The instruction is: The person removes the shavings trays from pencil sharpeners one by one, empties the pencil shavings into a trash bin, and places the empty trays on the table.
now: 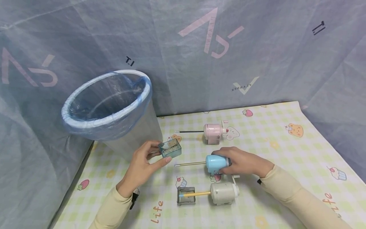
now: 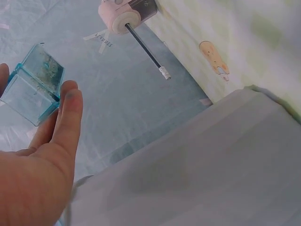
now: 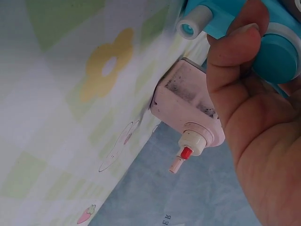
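Note:
My left hand (image 1: pixel 140 167) holds a small clear teal shavings drawer (image 1: pixel 171 149) between thumb and fingers, above the table beside the bin. Pencil shavings lie inside it, also visible in the left wrist view. With my right hand (image 1: pixel 244 161) I grip a blue crank pencil sharpener (image 1: pixel 215 163) from its crank end. A pencil (image 1: pixel 190 164) sticks out of its front, towards the left hand. Nearer me stands a grey sharpener (image 1: pixel 222 193) with a yellow pencil (image 1: pixel 200 193) in it. That pencil's end lies over a grey drawer (image 1: pixel 187 201) on the table.
A pink sharpener (image 1: pixel 213 131) holding a black pencil (image 1: pixel 190 131) stands farther back. At the left rises a tall bin (image 1: pixel 137 130) lined with a blue bag (image 1: pixel 123 127). A checked tablecloth (image 1: pixel 286 165) covers the table, and a grey curtain (image 1: pixel 183 82) hangs behind.

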